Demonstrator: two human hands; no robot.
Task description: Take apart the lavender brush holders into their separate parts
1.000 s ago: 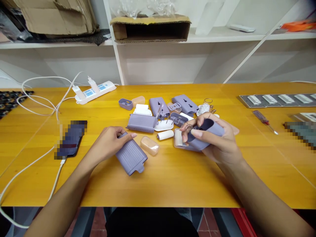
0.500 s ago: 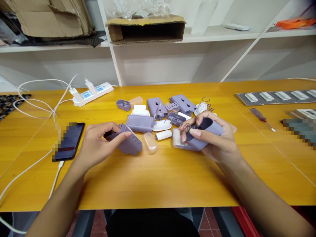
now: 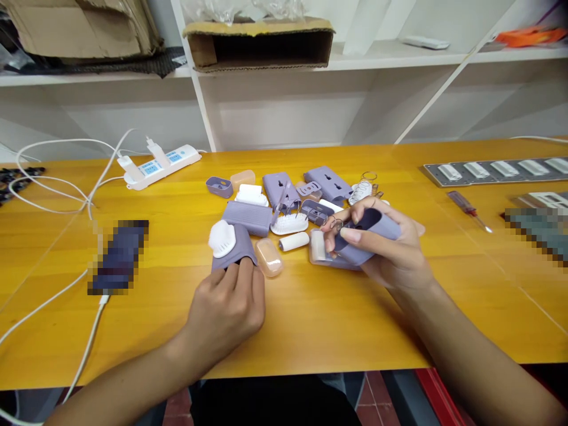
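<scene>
My left hand [image 3: 231,299] has its fingers tucked into the open end of a purple plastic shell [image 3: 240,244], gripping its near edge; the fingertips are hidden inside. A white brush piece [image 3: 222,238] shows at that shell's left side. My right hand [image 3: 399,248] is closed around a second purple plastic shell [image 3: 380,228], its dark opening facing up and to the left. Thin wire coils [image 3: 332,223] show by the right fingers. Just below them lies a clear-ended case with a white roller [image 3: 318,245]. Between the hands are a peach translucent cap [image 3: 268,258] and a white cylinder [image 3: 293,241].
Behind the hands, several purple shells [image 3: 328,182], a white bristled brush [image 3: 289,223] and springs [image 3: 368,188] are piled together. A power strip [image 3: 164,168] and phone [image 3: 119,257] with cables lie left. A screwdriver [image 3: 464,204] and metal strip [image 3: 488,171] lie right.
My left hand has swung right and toward me, turning its shell so the open end faces me and the white brush piece shows. The right hand keeps its shell in nearly the same place.
</scene>
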